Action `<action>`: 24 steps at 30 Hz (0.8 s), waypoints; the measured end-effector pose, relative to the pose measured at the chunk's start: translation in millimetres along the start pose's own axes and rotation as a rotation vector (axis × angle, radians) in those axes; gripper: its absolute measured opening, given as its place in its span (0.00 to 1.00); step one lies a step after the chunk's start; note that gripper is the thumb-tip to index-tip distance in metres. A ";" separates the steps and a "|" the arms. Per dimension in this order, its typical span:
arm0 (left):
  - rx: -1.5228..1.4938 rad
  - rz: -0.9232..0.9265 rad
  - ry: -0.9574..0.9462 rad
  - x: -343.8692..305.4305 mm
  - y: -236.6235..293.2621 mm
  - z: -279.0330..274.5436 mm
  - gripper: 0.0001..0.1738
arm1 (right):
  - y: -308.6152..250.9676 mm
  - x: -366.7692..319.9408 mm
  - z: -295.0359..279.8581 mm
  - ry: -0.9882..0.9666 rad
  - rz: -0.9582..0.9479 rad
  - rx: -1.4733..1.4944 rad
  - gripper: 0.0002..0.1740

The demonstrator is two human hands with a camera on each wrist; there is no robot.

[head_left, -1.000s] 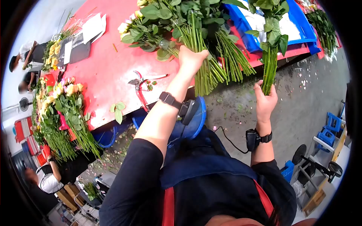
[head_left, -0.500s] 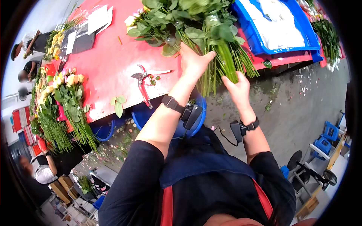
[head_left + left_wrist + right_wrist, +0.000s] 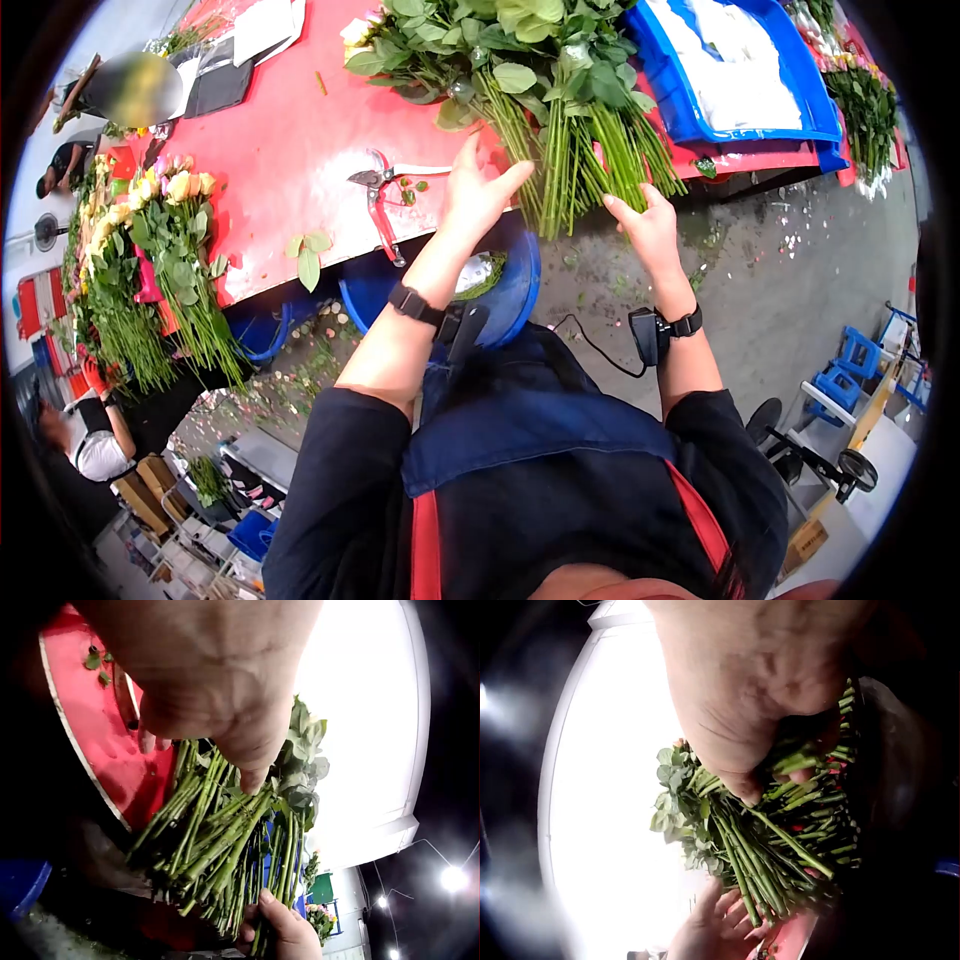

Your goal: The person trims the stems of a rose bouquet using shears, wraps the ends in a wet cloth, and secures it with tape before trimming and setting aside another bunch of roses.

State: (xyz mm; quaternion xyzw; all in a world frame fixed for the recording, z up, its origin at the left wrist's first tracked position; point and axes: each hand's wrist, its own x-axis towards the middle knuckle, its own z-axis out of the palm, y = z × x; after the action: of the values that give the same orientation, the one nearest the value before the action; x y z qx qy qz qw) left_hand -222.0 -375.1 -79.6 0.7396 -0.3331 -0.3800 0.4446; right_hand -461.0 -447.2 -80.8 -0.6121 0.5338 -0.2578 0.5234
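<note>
I have my left hand [image 3: 475, 195] beside the stems [image 3: 575, 180], its fingers released: the thumb points out toward the bunch and the other fingers reach forward, curled round nothing. From the head view I can't tell whether the thumb touches them; in the left wrist view its tip overlaps the stems.

My right hand [image 3: 650, 225] is at the cut ends on the other side, fingers grasping a few stems, with the thumb across the front and the fingertips behind. The right wrist view shows me those fingers curled round them.

The stems lie between my two hands, fanned toward me past the edge of the red table [image 3: 300, 120], with leaves [image 3: 515, 78] ahead of the fingers. Cream blooms [image 3: 356, 35] show ahead and to the left of my left fingers.

Just left of my left fingers, the shears [image 3: 376, 190] lie on the table, their red handles toward me, small leaf scraps beside them. Farther left, loose leaves [image 3: 309, 262] lie by the table edge. Ahead of my right fingers, and a little right, I see a blue tray [image 3: 665, 90] holding something white. A blue bucket [image 3: 535, 270] stands below my left hand, under the table edge.
</note>
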 end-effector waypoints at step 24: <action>0.528 -0.191 1.017 -174.6 -219.6 -455.7 0.10 | -84.8 -96.5 215.0 -0.529 -0.136 -0.163 0.10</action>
State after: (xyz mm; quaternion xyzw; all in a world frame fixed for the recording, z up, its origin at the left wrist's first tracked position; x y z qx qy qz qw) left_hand 117.7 38.2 -89.3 0.9417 -0.0931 0.0805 0.3130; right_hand -269.2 -289.6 -48.2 -0.7325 0.3554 -0.0802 0.5751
